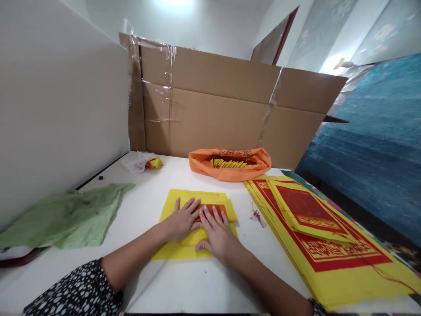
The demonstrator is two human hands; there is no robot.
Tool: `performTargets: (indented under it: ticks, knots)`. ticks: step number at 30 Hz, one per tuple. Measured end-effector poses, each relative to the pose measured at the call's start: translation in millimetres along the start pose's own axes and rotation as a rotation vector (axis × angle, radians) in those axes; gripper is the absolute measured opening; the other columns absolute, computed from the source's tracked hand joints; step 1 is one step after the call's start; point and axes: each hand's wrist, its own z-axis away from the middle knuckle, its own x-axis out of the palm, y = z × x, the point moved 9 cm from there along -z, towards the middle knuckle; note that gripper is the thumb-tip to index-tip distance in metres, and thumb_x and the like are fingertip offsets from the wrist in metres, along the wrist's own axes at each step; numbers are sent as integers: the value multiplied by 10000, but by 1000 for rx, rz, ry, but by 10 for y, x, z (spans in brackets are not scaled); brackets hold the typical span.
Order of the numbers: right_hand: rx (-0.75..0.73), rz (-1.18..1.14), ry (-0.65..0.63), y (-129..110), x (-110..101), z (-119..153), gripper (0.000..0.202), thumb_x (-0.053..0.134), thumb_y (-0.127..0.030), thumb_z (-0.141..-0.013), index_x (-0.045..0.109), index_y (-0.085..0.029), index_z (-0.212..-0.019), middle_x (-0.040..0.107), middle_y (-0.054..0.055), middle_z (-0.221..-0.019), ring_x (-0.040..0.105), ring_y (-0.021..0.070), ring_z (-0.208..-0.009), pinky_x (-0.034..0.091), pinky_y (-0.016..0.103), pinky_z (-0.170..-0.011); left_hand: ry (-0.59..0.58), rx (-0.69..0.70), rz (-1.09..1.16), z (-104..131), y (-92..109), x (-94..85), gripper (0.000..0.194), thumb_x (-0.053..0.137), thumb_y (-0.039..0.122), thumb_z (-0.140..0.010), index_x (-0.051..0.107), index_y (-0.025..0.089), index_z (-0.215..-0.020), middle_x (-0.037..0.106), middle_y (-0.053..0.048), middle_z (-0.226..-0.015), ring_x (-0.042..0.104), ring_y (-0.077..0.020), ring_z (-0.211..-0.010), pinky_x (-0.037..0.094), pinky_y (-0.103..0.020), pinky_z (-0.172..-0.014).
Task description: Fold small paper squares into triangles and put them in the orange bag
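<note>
A yellow sheet (pixel 161 250) of paper or thin cloth lies on the white table, and on it is a smaller folded yellow piece with a dark red printed panel (pixel 219 211). Flat on the left part of these rests my left hand (pixel 180 224), fingers stretched out. My right hand (pixel 221 239) presses on the red panel from the right, its fingers extended and thumb apart. The fingertips of both hands nearly meet over the panel. Neither hand grips anything. Part of the folded piece is hidden under my hands.
Stacked yellow sheets with red print (pixel 348 272) fill the right side. An orange bag (pixel 230 175) holding several folded yellow pieces stands at the back before a cardboard wall (pixel 217 118). Left are a green cloth (pixel 66 215) and a plastic bag (pixel 138 161). Red string (pixel 257 217) lies near the stack.
</note>
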Motion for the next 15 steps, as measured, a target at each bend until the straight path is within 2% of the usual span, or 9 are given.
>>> performTargets:
  ticks: [4, 7, 12, 15]
  knots:
    - [54, -68, -79, -4, 2, 48, 850, 312, -702, -892, 185, -150, -1526, 101, 107, -1578, 31, 391, -1444, 55, 603, -1141, -63, -19, -2, 5, 36, 3, 671, 238, 613, -960, 216, 232, -1511, 144, -161, -1578, 90, -358, -1455, 37, -721, -1060]
    - [92, -91, -113, -2, 16, 108, 844, 349, -708, -878, 180, -195, -1527, 75, 98, -1583, -51, 408, -1435, 18, 647, -1116, -94, -18, -4, 53, 52, -24, 729, 255, 639, -944, 132, 214, -1524, 81, -162, -1582, 44, -355, -1458, 6, -698, -1075]
    - [182, -113, -135, 163, 7, 269, 763, 473, -680, -850, 202, -383, -1499, -18, 79, -1592, -104, 466, -1403, 67, 723, -1050, -80, 103, 13, 327, 32, -90, 693, 294, 652, -934, 132, 315, -1518, 31, -106, -1591, 10, -336, -1460, 51, -592, -1135]
    - [208, -125, -137, 262, -5, 345, 745, 524, -643, -846, 218, -413, -1485, -30, 94, -1596, -70, 470, -1409, 119, 693, -1060, -59, 98, 26, 508, -43, -111, 634, 294, 611, -957, 149, 342, -1512, 33, -77, -1595, 49, -326, -1461, 89, -542, -1152]
